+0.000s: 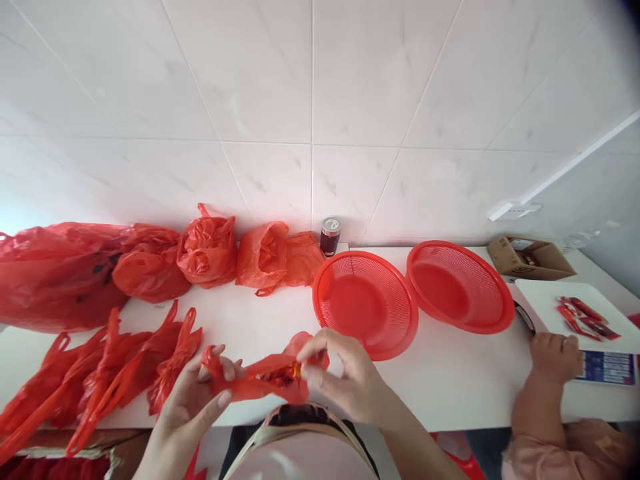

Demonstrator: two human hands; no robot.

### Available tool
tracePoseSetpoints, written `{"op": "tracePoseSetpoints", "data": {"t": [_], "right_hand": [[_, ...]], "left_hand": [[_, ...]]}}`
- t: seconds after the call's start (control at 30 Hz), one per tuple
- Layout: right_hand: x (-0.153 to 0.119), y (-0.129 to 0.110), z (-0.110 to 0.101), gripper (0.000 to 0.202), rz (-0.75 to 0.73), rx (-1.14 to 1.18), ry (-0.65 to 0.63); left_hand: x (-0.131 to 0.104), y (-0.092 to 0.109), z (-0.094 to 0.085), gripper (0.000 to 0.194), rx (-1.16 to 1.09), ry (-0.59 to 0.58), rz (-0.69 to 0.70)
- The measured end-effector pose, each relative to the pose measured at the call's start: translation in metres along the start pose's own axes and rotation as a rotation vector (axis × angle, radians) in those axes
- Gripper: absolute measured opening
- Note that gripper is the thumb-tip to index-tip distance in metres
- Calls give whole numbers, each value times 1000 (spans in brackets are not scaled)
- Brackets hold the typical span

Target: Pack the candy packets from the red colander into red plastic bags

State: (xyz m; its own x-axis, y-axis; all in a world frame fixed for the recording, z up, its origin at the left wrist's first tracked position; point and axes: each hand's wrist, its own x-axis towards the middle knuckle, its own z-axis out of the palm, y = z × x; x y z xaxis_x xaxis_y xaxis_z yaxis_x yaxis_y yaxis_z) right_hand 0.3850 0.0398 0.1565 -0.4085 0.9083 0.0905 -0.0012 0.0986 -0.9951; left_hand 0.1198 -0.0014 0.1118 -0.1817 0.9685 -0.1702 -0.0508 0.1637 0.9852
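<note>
Between my two hands a thin red plastic bag (pixel 250 383) is stretched above the table's front edge. My left hand (pixel 197 393) grips its left end, a red loop around the fingers. The thumb and fingers of my right hand (pixel 337 370) are closed at the bag's right end, by its mouth, on a small orange-and-red wrapped item (pixel 296 371). More small dark red wrapped pieces (pixel 277 379) show inside the bag. Several filled red bags with handles (pixel 115 367) lie on the table to the left of my left hand.
Two red mesh baskets (pixel 367 350) (pixel 460 327) stand right of centre. Full red bags (pixel 207 250) and a dark cup (pixel 330 237) line the wall. At right are a cardboard box (pixel 550 267), a white tray (pixel 610 300) with red packets, and another person's hand (pixel 556 358).
</note>
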Motion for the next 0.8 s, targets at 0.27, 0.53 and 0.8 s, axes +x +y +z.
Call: {"op": "tracePoseSetpoints", "data": {"t": [0.27, 0.53, 0.8], "right_hand": [[-9, 47, -12, 32, 229, 184, 206], [-27, 85, 7, 52, 245, -142, 165], [-31, 76, 22, 28, 136, -450, 399]], "left_hand": [[2, -3, -5, 34, -127, 181, -35], [14, -31, -19, 38, -7, 211, -105], [6, -17, -16, 40, 529, 250, 213]]}}
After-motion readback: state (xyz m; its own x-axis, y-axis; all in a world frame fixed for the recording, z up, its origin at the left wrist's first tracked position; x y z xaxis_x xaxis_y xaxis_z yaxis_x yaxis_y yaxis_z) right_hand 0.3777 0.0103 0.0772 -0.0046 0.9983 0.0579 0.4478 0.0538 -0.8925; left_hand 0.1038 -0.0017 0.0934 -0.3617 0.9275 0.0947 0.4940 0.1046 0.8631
